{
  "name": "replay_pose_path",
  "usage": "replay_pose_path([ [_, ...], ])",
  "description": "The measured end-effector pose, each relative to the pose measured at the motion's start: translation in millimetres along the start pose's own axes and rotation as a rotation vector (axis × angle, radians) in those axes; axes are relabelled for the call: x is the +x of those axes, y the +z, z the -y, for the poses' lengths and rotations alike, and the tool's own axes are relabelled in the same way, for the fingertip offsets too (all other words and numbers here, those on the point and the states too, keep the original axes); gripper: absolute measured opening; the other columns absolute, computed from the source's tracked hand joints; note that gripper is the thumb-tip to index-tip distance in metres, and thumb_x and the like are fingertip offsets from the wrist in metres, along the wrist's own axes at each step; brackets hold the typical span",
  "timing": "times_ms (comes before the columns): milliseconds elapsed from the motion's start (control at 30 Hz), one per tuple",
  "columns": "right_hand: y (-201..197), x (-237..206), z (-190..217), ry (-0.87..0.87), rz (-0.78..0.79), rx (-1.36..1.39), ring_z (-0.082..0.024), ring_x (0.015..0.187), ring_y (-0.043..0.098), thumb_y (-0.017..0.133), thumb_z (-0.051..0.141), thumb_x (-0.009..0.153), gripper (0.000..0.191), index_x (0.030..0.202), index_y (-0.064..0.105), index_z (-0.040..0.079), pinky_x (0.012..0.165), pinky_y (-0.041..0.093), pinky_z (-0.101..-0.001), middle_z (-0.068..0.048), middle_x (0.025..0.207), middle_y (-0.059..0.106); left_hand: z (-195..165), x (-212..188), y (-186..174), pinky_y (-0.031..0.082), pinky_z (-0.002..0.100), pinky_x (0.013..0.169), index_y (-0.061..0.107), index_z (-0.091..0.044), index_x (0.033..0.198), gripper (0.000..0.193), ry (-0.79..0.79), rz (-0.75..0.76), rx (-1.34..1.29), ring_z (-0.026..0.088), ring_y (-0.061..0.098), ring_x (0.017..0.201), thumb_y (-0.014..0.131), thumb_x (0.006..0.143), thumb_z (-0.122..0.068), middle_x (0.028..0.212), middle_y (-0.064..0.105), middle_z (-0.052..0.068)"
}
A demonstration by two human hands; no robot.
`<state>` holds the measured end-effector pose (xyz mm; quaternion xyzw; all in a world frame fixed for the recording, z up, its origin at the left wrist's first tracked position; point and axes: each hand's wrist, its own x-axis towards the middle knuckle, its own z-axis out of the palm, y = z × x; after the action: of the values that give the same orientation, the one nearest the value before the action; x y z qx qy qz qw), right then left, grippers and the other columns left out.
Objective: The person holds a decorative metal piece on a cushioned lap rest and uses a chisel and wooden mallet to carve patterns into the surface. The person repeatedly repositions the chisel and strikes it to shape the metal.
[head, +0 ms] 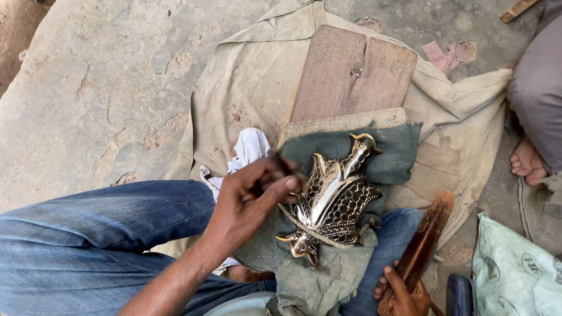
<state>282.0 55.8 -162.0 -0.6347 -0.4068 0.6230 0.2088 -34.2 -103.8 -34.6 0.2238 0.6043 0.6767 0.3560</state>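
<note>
From the head camera I look straight down at my lap. My left hand [250, 198] has its grip pinched shut around a small dark tool [279, 166], its tip pressed to the upper left edge of the metal ornament [331, 199], a shiny, fish-scaled piece with gold-coloured tips. The ornament lies tilted on a dark green cloth [390, 151] draped over my right knee, probably so the cloth cushions the metal and stops it sliding under the tool.

My right hand [404, 305] is low in the frame, its grip wrapped closed on the lower end of a long wooden stick [422, 245], which slants up beside my right thigh, apart from the ornament; held that way it looks ready as a mallet.

A wooden board [352, 75] lies beyond the green cloth, on a tan canvas sheet [253, 79] spread over the stone floor [99, 78]. A white rag [248, 148] sits just behind my left hand.

At the right edge another person's bare foot [525, 161] rests on the floor, and a pale printed sack [524, 286] lies near my right hand.
</note>
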Motion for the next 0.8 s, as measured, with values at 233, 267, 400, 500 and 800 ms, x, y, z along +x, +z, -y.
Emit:
replay_pose_path([
  [233, -5.2, 3.5, -2.5, -0.005, -0.042, -0.050, -0.023, 0.053, 0.059, 0.072, 0.002, 0.087, 0.032, 0.117, 0.061, -0.003, 0.045, 0.047, -0.0364, -0.015, 0.073, 0.061, -5.2, 52.6, 31.4, 0.061, 0.030, 0.067, 0.071, -0.003, 0.118, 0.031, 0.022, 0.160, 0.138, 0.016, 0.071, 0.080, 0.079, 0.090, -0.013, 0.093, 0.073, 0.007],
  [267, -8.2, 5.2, -1.2, 0.040, -0.069, -0.085, -0.023, 0.053, 0.059, 0.073, 0.002, 0.087, 0.034, 0.118, 0.061, -0.002, 0.045, 0.046, -0.0367, -0.016, 0.073, 0.061, -5.7, 58.8, 37.0, 0.062, 0.029, 0.069, 0.072, -0.003, 0.119, 0.034, 0.052, 0.168, 0.181, 0.017, 0.071, 0.080, 0.080, 0.088, -0.014, 0.093, 0.074, 0.007],
  [400, -19.8, 7.2, 21.1, 0.081, 0.022, -0.093, -0.023, 0.049, 0.058, 0.072, 0.005, 0.085, 0.035, 0.118, 0.062, 0.000, 0.042, 0.047, -0.0367, -0.016, 0.072, 0.063, -9.1, 78.4, 50.4, 0.067, 0.026, 0.075, 0.071, -0.008, 0.125, 0.040, 0.119, 0.250, 0.297, 0.013, 0.078, 0.085, 0.080, 0.087, -0.017, 0.097, 0.078, 0.006],
  [500, -22.8, -9.3, 52.0, -0.295, 0.126, 0.020, -0.021, 0.051, 0.059, 0.068, 0.007, 0.095, 0.030, 0.122, 0.058, -0.002, 0.036, 0.041, -0.0306, -0.017, 0.079, 0.066, -12.0, 84.2, 51.0, 0.066, 0.031, 0.076, 0.070, -0.006, 0.127, 0.042, 0.155, 0.283, 0.298, 0.016, 0.079, 0.084, 0.080, 0.087, -0.014, 0.096, 0.079, 0.010],
  [800, 18.0, -26.8, 146.6, -0.443, 0.240, -0.099, -0.023, 0.078, 0.068, 0.069, -0.005, 0.086, 0.043, 0.125, 0.049, -0.002, 0.076, 0.063, -0.0441, -0.018, 0.087, 0.065, -23.3, 90.2, 55.4, 0.067, 0.032, 0.080, 0.066, -0.006, 0.131, 0.046, 0.153, 0.361, 0.259, 0.019, 0.079, 0.093, 0.078, 0.088, -0.014, 0.103, 0.079, 0.013],
])
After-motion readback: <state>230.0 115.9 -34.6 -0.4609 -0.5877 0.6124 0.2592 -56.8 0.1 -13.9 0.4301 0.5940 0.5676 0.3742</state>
